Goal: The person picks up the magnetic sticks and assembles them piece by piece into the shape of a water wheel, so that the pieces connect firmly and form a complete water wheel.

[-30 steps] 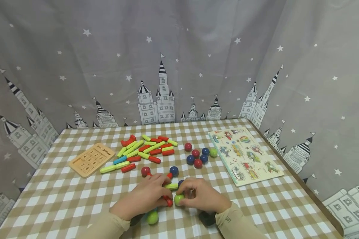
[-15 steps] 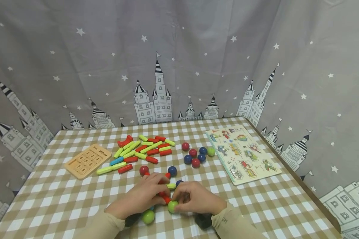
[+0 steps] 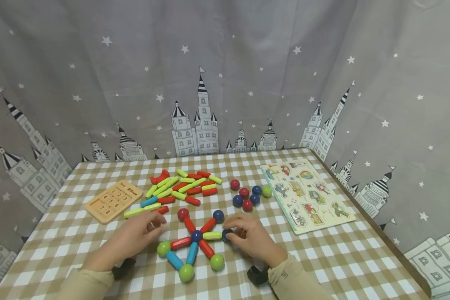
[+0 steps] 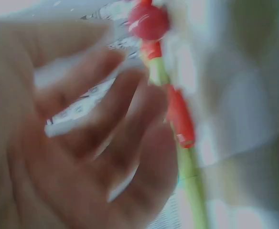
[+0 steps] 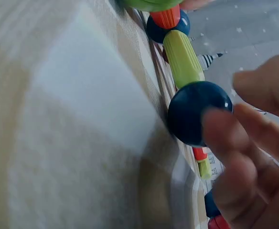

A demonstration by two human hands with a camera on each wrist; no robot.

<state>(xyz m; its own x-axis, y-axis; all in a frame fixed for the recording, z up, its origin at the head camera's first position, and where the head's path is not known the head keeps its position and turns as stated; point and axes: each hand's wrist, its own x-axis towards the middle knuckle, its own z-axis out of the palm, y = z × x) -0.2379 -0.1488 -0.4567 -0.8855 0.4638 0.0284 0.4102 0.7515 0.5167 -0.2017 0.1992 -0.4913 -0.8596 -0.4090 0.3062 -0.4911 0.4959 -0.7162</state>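
My right fingers are a bit bent around a dark blue ball, hiding some of it; I can't tell if they pinch it. The ball sits on a yellow stick in a star shape between my hands. My left fingers curl loosely, holding nothing, near a green ball. Loose sticks lie past them.
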